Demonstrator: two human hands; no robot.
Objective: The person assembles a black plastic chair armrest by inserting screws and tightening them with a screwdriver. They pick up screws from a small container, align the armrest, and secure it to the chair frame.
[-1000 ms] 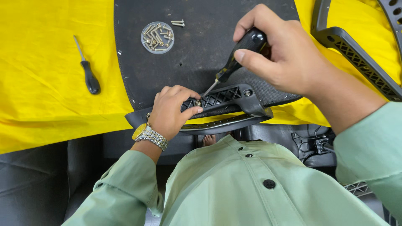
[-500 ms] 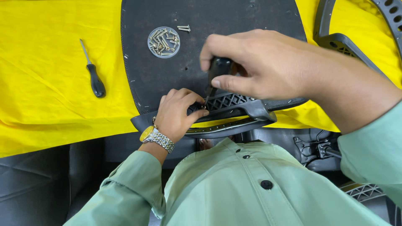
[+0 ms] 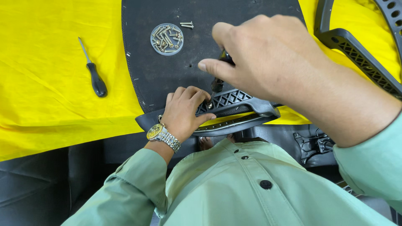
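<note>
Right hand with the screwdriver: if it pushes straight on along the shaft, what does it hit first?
The right hand aims its screwdriver down at a screw in the black armrest bracket, beside the left hand fingers. The tip looks seated on it already, though depth is unclear.

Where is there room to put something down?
Free: the yellow cloth left of the black-handled screwdriver. Crowded: the black board, around the round clear dish of screws, left hand and right hand.

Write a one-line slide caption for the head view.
Right hand drives a screwdriver into a black armrest steadied by the left hand on a dark seat panel.
</note>
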